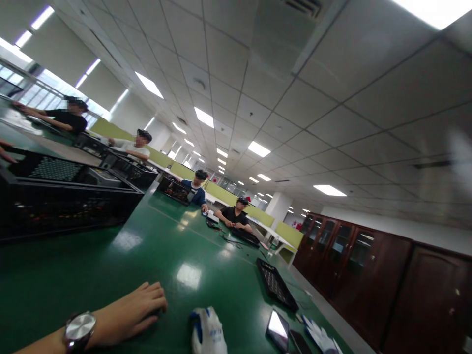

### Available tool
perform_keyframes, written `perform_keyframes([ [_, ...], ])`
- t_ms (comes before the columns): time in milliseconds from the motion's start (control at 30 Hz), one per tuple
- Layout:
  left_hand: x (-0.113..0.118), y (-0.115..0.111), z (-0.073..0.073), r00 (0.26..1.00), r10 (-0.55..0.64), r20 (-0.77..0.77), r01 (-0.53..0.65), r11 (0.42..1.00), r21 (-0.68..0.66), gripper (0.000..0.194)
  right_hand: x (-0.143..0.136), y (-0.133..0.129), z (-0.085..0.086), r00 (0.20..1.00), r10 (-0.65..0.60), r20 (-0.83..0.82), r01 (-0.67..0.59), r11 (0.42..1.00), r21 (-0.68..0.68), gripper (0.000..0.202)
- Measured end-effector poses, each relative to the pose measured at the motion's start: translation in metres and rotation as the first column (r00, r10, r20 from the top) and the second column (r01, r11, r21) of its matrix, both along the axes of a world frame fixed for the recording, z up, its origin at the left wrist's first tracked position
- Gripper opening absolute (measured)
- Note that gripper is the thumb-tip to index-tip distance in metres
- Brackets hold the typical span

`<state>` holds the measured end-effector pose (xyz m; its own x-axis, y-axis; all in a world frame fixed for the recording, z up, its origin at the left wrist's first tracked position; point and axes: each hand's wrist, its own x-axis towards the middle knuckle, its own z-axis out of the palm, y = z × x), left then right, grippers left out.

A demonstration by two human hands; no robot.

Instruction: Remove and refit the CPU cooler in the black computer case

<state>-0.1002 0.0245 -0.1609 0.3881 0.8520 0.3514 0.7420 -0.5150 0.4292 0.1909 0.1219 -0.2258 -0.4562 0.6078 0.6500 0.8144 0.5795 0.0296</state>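
Note:
My left hand point(132, 309), with a wristwatch point(80, 326) on its wrist, rests palm down at the lower left of the green table point(155, 250). Its fingers are loosely bent and slightly apart, and nothing shows in them; a dark patch, perhaps shadow, lies under the fingertips. To its right, near the bottom edge, is a bunched white and blue glove point(209, 332). My right hand does not show.
An open black computer case point(66, 196) stands at the left. Toward the right lie a black perforated panel point(276, 284), a phone-like device point(278, 328), a dark flat object point(300, 341) and another glove point(320, 335). Several people sit farther off, beside more cases.

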Motion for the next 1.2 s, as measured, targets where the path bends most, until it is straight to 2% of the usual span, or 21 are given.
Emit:
perform_keyframes([
  [67, -0.002, -0.001, 0.001, 1.000, 0.016, -0.019, -0.016, 1.000, -0.001, 0.031, -0.027, 0.003, -0.007, 0.999, 0.002, -0.054, 0.000, 0.999, 0.037, 0.041],
  [133, -0.006, 0.000, 0.004, 0.999, 0.033, -0.034, -0.033, 0.999, -0.008, 0.033, -0.048, 0.004, -0.006, 0.996, 0.030, -0.083, -0.027, 0.999, 0.034, 0.041],
  [233, -0.013, 0.002, 0.007, 0.998, 0.060, -0.035, -0.060, 0.998, -0.005, 0.034, -0.059, 0.003, 0.001, 0.987, 0.111, -0.116, -0.110, 0.994, 0.011, 0.041],
  [367, -0.028, 0.010, 0.006, 0.995, 0.098, -0.026, -0.097, 0.995, 0.014, 0.031, -0.052, -0.001, 0.005, 0.973, 0.177, -0.151, -0.178, 0.984, 0.006, 0.038],
  [533, -0.042, 0.020, -0.002, 0.993, 0.118, -0.028, -0.117, 0.993, 0.034, 0.030, -0.048, -0.002, 0.004, 0.964, 0.230, -0.136, -0.229, 0.973, 0.023, 0.038],
  [867, -0.043, 0.018, 0.000, 0.991, 0.127, -0.036, -0.126, 0.991, 0.040, 0.030, -0.044, -0.003, 0.021, 0.946, 0.314, -0.073, -0.309, 0.948, 0.077, 0.038],
  [1033, -0.048, 0.026, -0.007, 0.994, 0.110, -0.018, -0.109, 0.992, 0.057, 0.029, -0.044, -0.008, 0.024, 0.955, 0.287, -0.075, -0.286, 0.958, 0.030, 0.035],
  [1200, -0.050, 0.029, -0.011, 0.995, 0.100, -0.011, -0.099, 0.994, 0.047, 0.030, -0.046, -0.017, 0.033, 0.958, 0.280, -0.057, -0.284, 0.955, -0.082, 0.032],
])
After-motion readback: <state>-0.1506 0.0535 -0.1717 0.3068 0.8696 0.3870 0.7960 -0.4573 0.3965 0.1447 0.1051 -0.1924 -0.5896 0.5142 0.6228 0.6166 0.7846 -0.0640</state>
